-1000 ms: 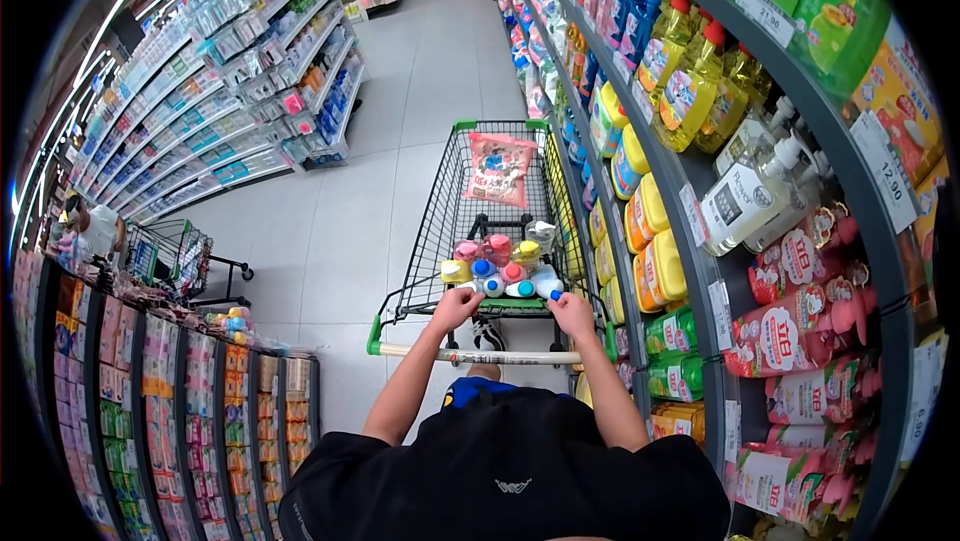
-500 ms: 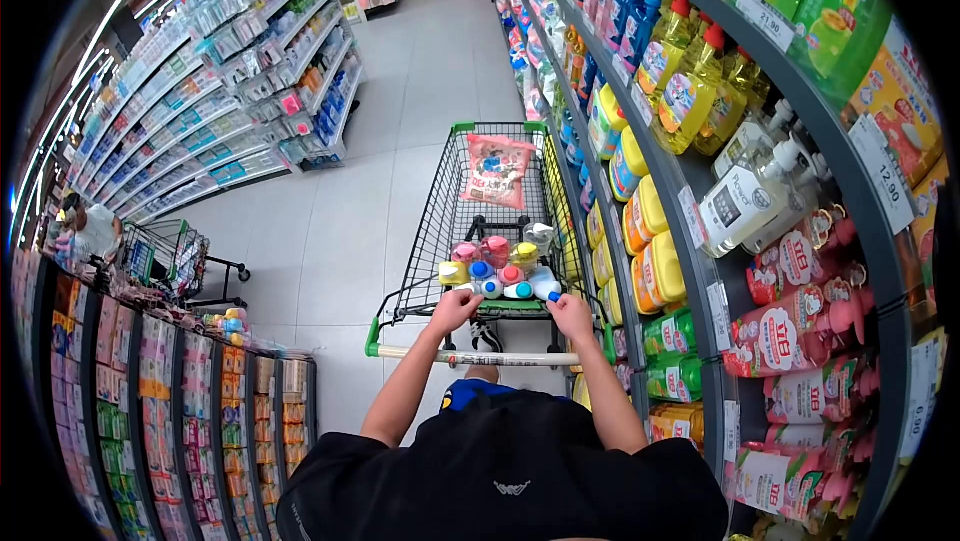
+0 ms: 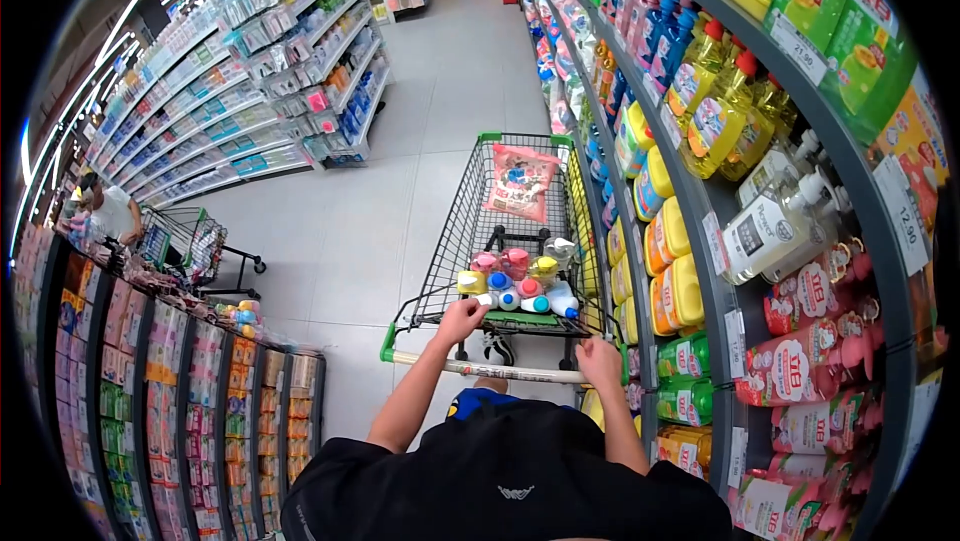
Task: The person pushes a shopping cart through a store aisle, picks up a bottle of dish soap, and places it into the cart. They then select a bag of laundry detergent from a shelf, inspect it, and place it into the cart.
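Observation:
A shopping cart (image 3: 520, 319) with a green-trimmed wire basket stands in front of me. Several bottles with blue, pink, yellow and white caps are grouped at its near end, among them a white bottle (image 3: 563, 297) with a blue cap. A pink printed bag (image 3: 522, 183) lies farther forward. My left hand (image 3: 463, 321) is closed at the basket's near edge, its fingertips by a small white item I cannot make out. My right hand (image 3: 599, 361) is closed beside the right end of the pale handle bar (image 3: 480, 368); what its fingers hold is hidden.
Tall shelves of bottles (image 3: 705, 106) run close along the right. Low shelving (image 3: 195, 381) is at the lower left, white racks (image 3: 210, 91) at the upper left. A person (image 3: 112, 213) is by another cart (image 3: 185, 246) at the left. Grey floor (image 3: 340, 231) extends ahead.
My right hand has moved back from the blue-capped bottle to the handle's right end. My left hand stays by the basket edge. The view has shifted, so cart and shelves appear farther right.

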The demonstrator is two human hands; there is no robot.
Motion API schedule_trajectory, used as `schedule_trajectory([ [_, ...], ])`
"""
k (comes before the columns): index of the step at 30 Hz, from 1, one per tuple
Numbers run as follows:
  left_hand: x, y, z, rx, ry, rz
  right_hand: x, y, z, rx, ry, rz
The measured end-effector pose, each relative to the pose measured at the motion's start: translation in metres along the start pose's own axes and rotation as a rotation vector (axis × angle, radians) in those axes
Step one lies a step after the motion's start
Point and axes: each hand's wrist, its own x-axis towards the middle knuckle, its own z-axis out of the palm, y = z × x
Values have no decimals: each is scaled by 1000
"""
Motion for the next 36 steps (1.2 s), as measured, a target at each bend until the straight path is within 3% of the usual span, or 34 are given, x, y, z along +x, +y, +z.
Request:
schedule_trajectory([
  [11,8,-9,2,39,0,-43,-14,-23,-1,-129,197,-3],
  [24,38,6,-14,18,16,-65,25,-35,2,-154,95,-1],
  [36,122,-17,-33,68,17,-55,104,-50,16,-111,101,-20],
])
